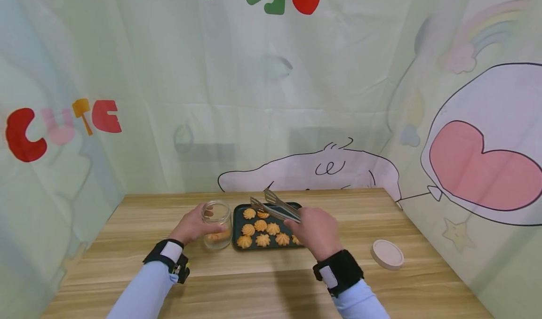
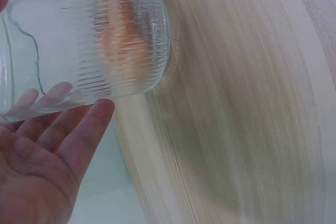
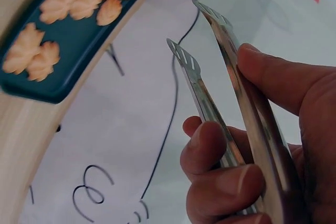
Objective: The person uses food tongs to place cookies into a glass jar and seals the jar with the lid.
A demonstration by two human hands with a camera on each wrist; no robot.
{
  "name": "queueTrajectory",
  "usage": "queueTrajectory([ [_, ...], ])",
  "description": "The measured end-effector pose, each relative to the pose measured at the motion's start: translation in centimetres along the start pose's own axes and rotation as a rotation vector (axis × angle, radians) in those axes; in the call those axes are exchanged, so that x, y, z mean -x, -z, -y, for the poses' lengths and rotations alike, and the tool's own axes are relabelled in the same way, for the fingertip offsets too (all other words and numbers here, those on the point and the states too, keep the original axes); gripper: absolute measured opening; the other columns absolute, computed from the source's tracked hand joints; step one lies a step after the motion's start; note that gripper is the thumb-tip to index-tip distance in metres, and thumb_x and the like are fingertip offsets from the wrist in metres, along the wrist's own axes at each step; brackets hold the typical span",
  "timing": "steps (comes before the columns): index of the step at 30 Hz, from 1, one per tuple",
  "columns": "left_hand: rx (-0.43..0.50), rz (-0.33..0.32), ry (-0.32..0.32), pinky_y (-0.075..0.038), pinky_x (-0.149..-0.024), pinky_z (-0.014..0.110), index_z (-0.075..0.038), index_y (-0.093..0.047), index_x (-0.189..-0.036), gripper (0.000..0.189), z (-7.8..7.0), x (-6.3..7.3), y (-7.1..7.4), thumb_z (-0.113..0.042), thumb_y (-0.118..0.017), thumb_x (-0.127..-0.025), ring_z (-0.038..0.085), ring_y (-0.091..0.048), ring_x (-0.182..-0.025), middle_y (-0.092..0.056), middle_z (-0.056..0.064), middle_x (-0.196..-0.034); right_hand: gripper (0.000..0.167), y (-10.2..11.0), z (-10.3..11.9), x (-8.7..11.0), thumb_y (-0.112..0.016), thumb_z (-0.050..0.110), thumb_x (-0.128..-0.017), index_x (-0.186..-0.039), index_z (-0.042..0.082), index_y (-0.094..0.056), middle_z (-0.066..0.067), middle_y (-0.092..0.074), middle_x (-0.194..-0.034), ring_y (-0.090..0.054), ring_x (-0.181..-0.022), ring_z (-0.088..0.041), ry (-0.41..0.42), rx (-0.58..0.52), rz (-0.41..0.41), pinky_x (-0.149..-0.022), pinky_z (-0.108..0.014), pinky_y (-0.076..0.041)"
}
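Note:
My left hand (image 1: 193,226) holds a clear glass jar (image 1: 217,236) upright, thumb and fingers around its upper part. Through the jar's ribbed lower wall, orange-brown cookies show at the bottom, also in the left wrist view, where the jar (image 2: 47,45) stands on the table. My right hand (image 1: 316,232) grips metal tongs (image 1: 282,208) with slotted tips spread apart and nothing between them. The tongs (image 3: 236,93) hang over the dark green tray (image 1: 271,249), which bears several swirled cookies (image 1: 263,240). My right hand hides the tray's right end.
A round, pale pink lid (image 1: 387,254) lies on the wooden table (image 1: 237,286) to the right. Behind the table hangs a printed cloth (image 1: 237,98) with cartoon drawings, and more of it runs along both sides.

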State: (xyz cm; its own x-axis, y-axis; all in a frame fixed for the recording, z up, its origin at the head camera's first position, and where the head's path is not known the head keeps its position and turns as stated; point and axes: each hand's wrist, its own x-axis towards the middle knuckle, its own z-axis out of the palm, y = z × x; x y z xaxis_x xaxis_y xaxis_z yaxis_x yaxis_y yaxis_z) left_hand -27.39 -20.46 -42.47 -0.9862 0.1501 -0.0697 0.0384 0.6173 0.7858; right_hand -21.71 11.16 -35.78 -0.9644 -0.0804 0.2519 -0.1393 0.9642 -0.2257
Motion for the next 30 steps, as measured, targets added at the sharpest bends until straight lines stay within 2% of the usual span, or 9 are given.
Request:
queueTrajectory([
  [8,0.0,-0.005,-0.001,-0.049,-0.107,0.06,0.004,-0.041,-0.151,0.096,0.0,-0.2,0.0,-0.041,-0.089,-0.08,0.049,-0.053,-0.134,-0.053,0.03,-0.148,0.047,-0.8,-1.5,0.6,-0.079,0.041,-0.089,-0.061,0.015,-0.053,0.005,-0.038,-0.055,-0.042,-0.049,-0.014,-0.014,0.053,-0.013,-0.044,-0.027,-0.026],
  [16,-0.006,-0.01,0.009,-0.049,-0.106,0.06,0.004,-0.042,-0.15,0.093,0.0,-0.3,-0.1,-0.038,-0.089,-0.081,0.049,-0.053,-0.133,-0.053,0.03,-0.147,0.057,-2.1,-2.5,1.3,-0.082,0.044,-0.086,-0.053,0.017,-0.044,0.006,-0.029,-0.052,-0.033,-0.045,-0.012,-0.001,0.143,-0.026,-0.044,-0.027,-0.018],
  [21,-0.013,-0.011,0.01,-0.049,-0.106,0.06,0.004,-0.042,-0.15,0.093,-0.1,-0.2,-0.1,-0.038,-0.089,-0.081,0.049,-0.053,-0.133,-0.053,0.03,-0.147,0.055,-2.7,-2.7,1.5,-0.084,0.047,-0.083,-0.054,0.015,-0.049,0.006,-0.034,-0.053,-0.037,-0.046,-0.012,-0.021,0.162,-0.006,-0.042,-0.028,-0.023],
  [30,-0.014,-0.012,0.006,-0.049,-0.106,0.06,0.003,-0.042,-0.149,0.095,0.2,-0.4,-0.2,-0.041,-0.09,-0.08,0.049,-0.054,-0.133,-0.053,0.03,-0.147,0.059,-3.4,-2.7,1.6,-0.085,0.047,-0.081,-0.052,0.017,-0.044,0.006,-0.03,-0.052,-0.037,-0.046,-0.012,-0.029,0.176,0.016,-0.041,-0.028,-0.025],
])
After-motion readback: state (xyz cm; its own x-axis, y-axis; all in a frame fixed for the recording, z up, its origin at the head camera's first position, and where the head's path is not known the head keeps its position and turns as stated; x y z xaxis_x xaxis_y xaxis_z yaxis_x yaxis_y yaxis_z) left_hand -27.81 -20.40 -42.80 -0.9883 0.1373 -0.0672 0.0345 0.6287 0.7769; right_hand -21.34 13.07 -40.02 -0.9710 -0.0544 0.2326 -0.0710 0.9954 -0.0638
